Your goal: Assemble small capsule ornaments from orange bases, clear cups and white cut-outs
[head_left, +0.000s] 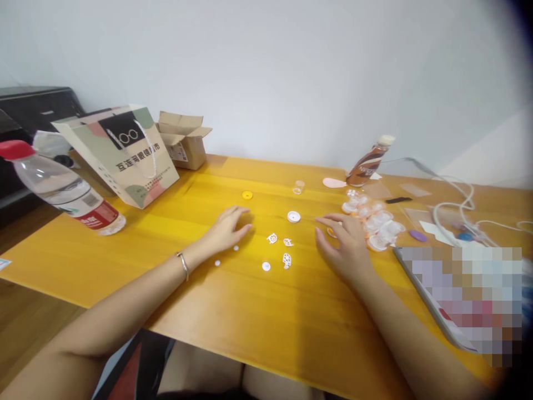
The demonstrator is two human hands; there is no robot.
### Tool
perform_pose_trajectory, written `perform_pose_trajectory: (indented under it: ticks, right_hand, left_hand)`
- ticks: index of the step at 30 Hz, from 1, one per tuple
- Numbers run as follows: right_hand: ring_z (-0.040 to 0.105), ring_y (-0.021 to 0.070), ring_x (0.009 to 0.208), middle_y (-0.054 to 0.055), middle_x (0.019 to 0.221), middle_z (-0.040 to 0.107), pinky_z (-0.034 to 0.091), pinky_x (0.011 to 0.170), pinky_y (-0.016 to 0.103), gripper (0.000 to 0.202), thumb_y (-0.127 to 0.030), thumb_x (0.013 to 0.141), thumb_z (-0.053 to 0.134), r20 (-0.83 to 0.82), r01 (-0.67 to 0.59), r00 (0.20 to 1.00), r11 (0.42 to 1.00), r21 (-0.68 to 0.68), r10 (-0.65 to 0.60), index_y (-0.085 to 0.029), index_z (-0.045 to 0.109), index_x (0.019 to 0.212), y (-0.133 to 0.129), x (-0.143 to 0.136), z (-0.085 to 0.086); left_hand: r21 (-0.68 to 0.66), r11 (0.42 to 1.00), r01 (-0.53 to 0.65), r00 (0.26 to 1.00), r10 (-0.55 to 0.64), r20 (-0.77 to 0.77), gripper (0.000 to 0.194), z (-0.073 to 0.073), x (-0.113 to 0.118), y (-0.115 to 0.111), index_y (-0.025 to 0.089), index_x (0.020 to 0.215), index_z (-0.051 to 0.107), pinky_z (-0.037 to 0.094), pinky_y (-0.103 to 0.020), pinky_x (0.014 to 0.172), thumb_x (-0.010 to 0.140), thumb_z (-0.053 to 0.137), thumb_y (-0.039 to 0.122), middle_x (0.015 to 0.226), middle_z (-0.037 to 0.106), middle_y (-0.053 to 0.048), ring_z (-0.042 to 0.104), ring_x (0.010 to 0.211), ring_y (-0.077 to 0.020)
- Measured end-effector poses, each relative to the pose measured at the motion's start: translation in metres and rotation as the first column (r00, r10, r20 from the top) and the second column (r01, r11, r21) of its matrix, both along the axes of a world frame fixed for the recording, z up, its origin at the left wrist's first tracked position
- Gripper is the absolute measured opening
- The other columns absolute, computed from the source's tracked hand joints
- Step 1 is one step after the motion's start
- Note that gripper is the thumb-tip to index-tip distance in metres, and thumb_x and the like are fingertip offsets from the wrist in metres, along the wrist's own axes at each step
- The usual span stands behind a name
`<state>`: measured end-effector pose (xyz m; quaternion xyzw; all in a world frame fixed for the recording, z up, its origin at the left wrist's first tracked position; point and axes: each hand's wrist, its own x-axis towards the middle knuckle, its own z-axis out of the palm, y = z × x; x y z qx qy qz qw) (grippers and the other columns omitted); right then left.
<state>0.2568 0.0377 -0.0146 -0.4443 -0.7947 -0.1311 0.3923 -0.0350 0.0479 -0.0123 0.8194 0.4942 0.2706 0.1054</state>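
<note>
My left hand (228, 229) is over the table with its fingers apart and nothing in it. Two tiny white discs (217, 263) lie by its wrist, and a yellow disc (247, 195) lies beyond its fingertips. My right hand (342, 244) is also open and empty, partly covering an orange-rimmed piece (332, 233). Between the hands lie a round white part (293, 216), three white cut-out pieces (287, 260) and a flat white disc (266, 266). A small clear cylinder (298, 187) stands farther back.
On the left are a large bottle (83, 200), a paper bag (133, 155) and an open carton (194, 151). Clear orange-rimmed cups (378, 225), a brown bottle (368, 164), white cables (453, 203), a purple disc (418, 236) and a tablet (437, 311) are on the right.
</note>
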Motion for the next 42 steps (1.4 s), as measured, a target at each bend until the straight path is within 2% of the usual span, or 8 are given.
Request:
perform_pose_trajectory:
  ticks: [6, 13, 19, 22, 25, 27, 36, 42]
  right_hand:
    - [0.056, 0.0216, 0.089, 0.008, 0.094, 0.06, 0.044, 0.077, 0.038, 0.02, -0.02, 0.079, 0.054, 0.033, -0.164, 0.986, 0.986, -0.032, 0.165, -0.021, 0.057, 0.099, -0.008, -0.008, 0.003]
    - [0.056, 0.0208, 0.086, 0.008, 0.092, 0.06, 0.045, 0.076, 0.037, 0.017, -0.018, 0.08, 0.052, 0.021, -0.202, 0.979, 0.977, -0.072, 0.204, -0.021, 0.058, 0.096, -0.007, -0.007, 0.003]
    - [0.057, 0.0202, 0.085, 0.008, 0.091, 0.061, 0.046, 0.075, 0.036, 0.015, -0.018, 0.081, 0.051, 0.018, -0.228, 0.973, 0.967, -0.114, 0.231, -0.02, 0.058, 0.094, -0.007, -0.009, 0.003]
    - [0.057, 0.0201, 0.085, 0.008, 0.09, 0.061, 0.046, 0.075, 0.037, 0.014, -0.018, 0.081, 0.051, -0.001, -0.231, 0.973, 0.966, -0.118, 0.233, -0.02, 0.058, 0.093, -0.007, -0.008, 0.002]
    - [0.057, 0.0203, 0.085, 0.008, 0.09, 0.061, 0.046, 0.075, 0.037, 0.013, -0.018, 0.081, 0.051, -0.017, -0.234, 0.972, 0.963, -0.134, 0.234, -0.02, 0.058, 0.092, -0.006, -0.008, 0.001]
    - [0.058, 0.0203, 0.085, 0.008, 0.091, 0.061, 0.047, 0.075, 0.037, 0.013, -0.019, 0.082, 0.051, -0.024, -0.235, 0.972, 0.962, -0.142, 0.234, -0.02, 0.059, 0.092, -0.006, -0.008, 0.0]
    - [0.057, 0.02, 0.084, 0.008, 0.091, 0.062, 0.047, 0.075, 0.037, 0.013, -0.019, 0.082, 0.051, -0.029, -0.233, 0.972, 0.958, -0.169, 0.231, -0.02, 0.059, 0.091, -0.005, -0.008, 0.001]
    - [0.057, 0.0192, 0.084, 0.008, 0.09, 0.062, 0.046, 0.075, 0.037, 0.012, -0.019, 0.082, 0.051, -0.075, -0.256, 0.966, 0.947, -0.195, 0.246, -0.02, 0.059, 0.091, -0.009, -0.012, 0.002]
  left_hand:
    - [-0.046, 0.984, -0.171, 0.973, 0.161, -0.168, 0.051, -0.002, 0.002, 0.064, 0.016, 0.126, 0.038, 0.031, -0.041, 0.1, 0.079, 0.052, 0.031, 0.134, 0.037, -0.014, 0.039, 0.12, -0.0289]
    - [-0.01, 0.973, -0.229, 0.969, 0.227, -0.096, 0.021, -0.005, 0.012, 0.094, 0.017, 0.099, 0.056, 0.037, -0.041, 0.092, 0.082, 0.045, 0.021, 0.105, 0.058, -0.012, 0.052, 0.104, -0.0258]
    - [-0.052, 0.985, -0.163, 0.985, 0.166, 0.054, 0.029, 0.006, 0.015, 0.046, 0.016, 0.106, 0.049, 0.044, -0.028, 0.083, 0.084, 0.048, 0.034, 0.105, 0.06, -0.007, 0.056, 0.096, -0.0159]
    - [-0.174, 0.973, 0.15, 0.965, -0.106, 0.239, 0.034, 0.018, 0.02, -0.002, 0.018, 0.109, 0.05, 0.045, -0.027, 0.081, 0.082, 0.052, 0.039, 0.101, 0.061, -0.006, 0.057, 0.09, -0.0141]
    - [-0.183, 0.896, 0.405, 0.912, -0.383, 0.144, 0.033, 0.027, 0.023, -0.04, 0.021, 0.109, 0.053, 0.041, -0.029, 0.086, 0.081, 0.055, 0.038, 0.105, 0.06, -0.005, 0.054, 0.097, -0.0156]
    - [-0.16, 0.87, 0.466, 0.885, -0.459, 0.085, 0.031, 0.026, 0.024, -0.051, 0.022, 0.109, 0.053, 0.039, -0.031, 0.088, 0.082, 0.053, 0.037, 0.105, 0.06, -0.004, 0.053, 0.098, -0.0161]
    - [-0.12, 0.884, 0.451, 0.887, -0.46, -0.051, 0.043, 0.014, 0.022, -0.046, 0.024, 0.115, 0.05, 0.035, -0.035, 0.092, 0.078, 0.058, 0.043, 0.111, 0.058, -0.005, 0.049, 0.104, -0.0202]
    - [0.031, 0.991, 0.133, 0.991, -0.132, -0.006, 0.024, 0.019, -0.015, -0.021, 0.019, 0.1, 0.058, 0.041, -0.031, 0.087, 0.087, 0.044, 0.033, 0.098, 0.062, -0.006, 0.056, 0.093, -0.0168]
